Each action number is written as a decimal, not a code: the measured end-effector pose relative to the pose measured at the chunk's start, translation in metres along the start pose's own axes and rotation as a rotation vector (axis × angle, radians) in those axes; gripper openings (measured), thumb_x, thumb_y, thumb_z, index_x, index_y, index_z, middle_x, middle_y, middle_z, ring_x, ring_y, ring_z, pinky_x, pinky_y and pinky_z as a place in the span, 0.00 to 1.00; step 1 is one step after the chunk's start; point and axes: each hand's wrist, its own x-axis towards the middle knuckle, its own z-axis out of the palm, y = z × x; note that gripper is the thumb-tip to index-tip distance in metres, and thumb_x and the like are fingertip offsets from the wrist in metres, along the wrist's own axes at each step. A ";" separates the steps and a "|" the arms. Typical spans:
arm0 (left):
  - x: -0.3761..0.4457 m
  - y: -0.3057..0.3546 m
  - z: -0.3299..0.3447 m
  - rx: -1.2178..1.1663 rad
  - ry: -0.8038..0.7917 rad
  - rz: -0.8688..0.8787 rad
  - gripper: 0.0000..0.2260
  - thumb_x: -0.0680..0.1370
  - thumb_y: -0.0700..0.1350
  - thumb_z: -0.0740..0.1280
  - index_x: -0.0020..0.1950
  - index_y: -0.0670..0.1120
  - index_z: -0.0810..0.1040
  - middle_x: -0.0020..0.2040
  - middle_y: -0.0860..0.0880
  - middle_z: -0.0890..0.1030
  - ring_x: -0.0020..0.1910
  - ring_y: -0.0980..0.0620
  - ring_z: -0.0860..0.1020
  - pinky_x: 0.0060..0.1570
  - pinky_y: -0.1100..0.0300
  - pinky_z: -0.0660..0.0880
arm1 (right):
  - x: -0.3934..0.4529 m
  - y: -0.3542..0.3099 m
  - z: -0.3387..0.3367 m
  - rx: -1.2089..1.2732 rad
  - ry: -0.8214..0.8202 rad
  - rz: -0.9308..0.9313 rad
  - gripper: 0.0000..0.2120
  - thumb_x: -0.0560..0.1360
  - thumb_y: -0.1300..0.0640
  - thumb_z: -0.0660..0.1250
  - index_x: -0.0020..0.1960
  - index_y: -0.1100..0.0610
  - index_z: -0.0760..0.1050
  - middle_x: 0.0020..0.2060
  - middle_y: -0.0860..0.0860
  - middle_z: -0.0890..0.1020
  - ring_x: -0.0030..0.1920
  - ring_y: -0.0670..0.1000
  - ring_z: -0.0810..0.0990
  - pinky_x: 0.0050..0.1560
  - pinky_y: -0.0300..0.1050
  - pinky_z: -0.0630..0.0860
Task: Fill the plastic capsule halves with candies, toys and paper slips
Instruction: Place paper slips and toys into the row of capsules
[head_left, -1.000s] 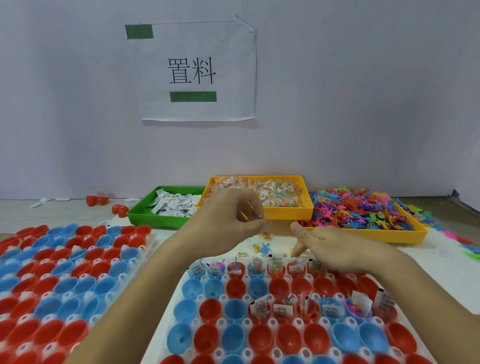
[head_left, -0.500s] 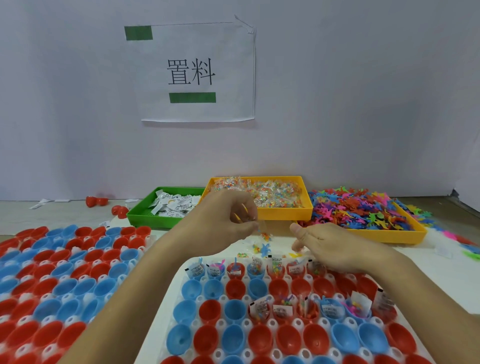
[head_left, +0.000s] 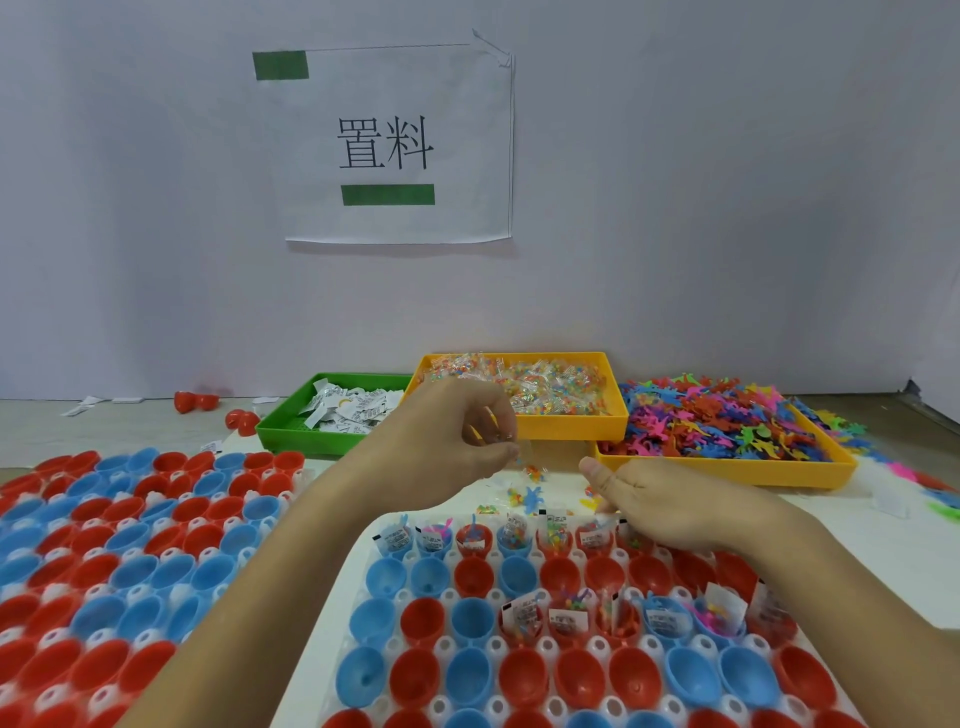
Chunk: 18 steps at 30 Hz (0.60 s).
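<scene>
Your two bare forearms reach forward from the bottom edge. Your left hand (head_left: 457, 436) is raised, fingers curled inward toward the thumb. Your right hand (head_left: 660, 501) sits lower, palm down, thumb pointing left.

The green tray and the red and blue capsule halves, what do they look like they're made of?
The green tray looks like rigid moulded plastic with a smooth, slightly glossy finish: uniform colour, crisp straight rim. The capsule halves look like thin hard plastic, glossy, with soft highlights inside the cups. The slips in the tray look like printed white paper, creased and matte.
</scene>
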 end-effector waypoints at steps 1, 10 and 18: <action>0.000 0.000 0.000 0.001 -0.001 0.000 0.03 0.76 0.42 0.72 0.45 0.46 0.79 0.40 0.48 0.83 0.39 0.48 0.82 0.46 0.47 0.79 | 0.000 0.001 0.000 -0.006 -0.005 -0.003 0.51 0.69 0.27 0.38 0.56 0.68 0.79 0.58 0.63 0.81 0.58 0.62 0.81 0.64 0.56 0.75; -0.002 -0.002 -0.004 -0.022 -0.028 0.007 0.02 0.77 0.42 0.71 0.45 0.46 0.79 0.39 0.47 0.84 0.39 0.46 0.82 0.45 0.44 0.79 | 0.000 0.002 -0.011 0.095 0.217 -0.070 0.35 0.79 0.35 0.53 0.33 0.65 0.75 0.45 0.65 0.84 0.33 0.58 0.80 0.39 0.47 0.77; -0.004 -0.020 -0.015 0.028 -0.450 -0.114 0.04 0.74 0.48 0.75 0.45 0.52 0.81 0.40 0.55 0.86 0.41 0.54 0.84 0.48 0.56 0.81 | -0.014 -0.017 -0.020 0.314 0.244 -0.286 0.08 0.72 0.60 0.77 0.40 0.47 0.84 0.37 0.43 0.86 0.41 0.41 0.84 0.45 0.33 0.79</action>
